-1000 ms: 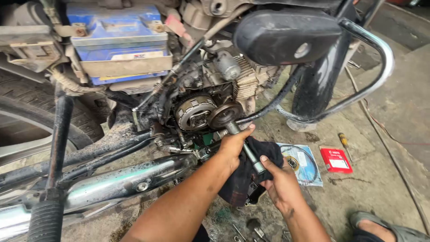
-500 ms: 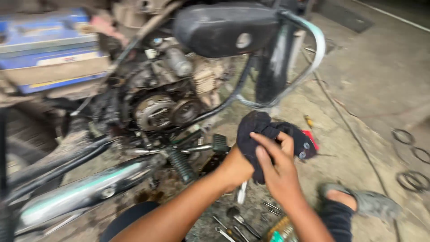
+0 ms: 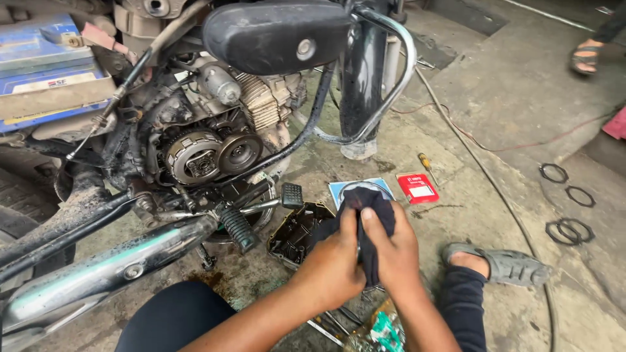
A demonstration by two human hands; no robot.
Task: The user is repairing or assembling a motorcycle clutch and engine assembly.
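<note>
Both of my hands are wrapped in a dark cloth (image 3: 373, 203) low in the middle of the head view, just above the concrete floor. My left hand (image 3: 334, 262) grips the cloth from the left and my right hand (image 3: 391, 251) presses on it with the thumb up; something thin seems wrapped inside, hidden by the fabric. Just left of my hands lies a black engine side cover (image 3: 295, 236), inner face up. Up and to the left is the motorcycle's exposed clutch (image 3: 192, 156) with a smaller round gear (image 3: 240, 152) beside it.
A footpeg (image 3: 238, 229), brake pedal (image 3: 292, 194) and chrome exhaust (image 3: 111, 267) stand left of my hands. On the floor lie a red packet (image 3: 417, 188), a screwdriver (image 3: 426, 167), several black rings (image 3: 566, 208) and loose tools (image 3: 339, 324). My sandalled foot (image 3: 502, 264) rests at right. Another person's foot (image 3: 588, 55) is far right.
My hands left the engine with the cloth and came down to the floor beside the side cover. The view swung right, then back left toward the engine.
</note>
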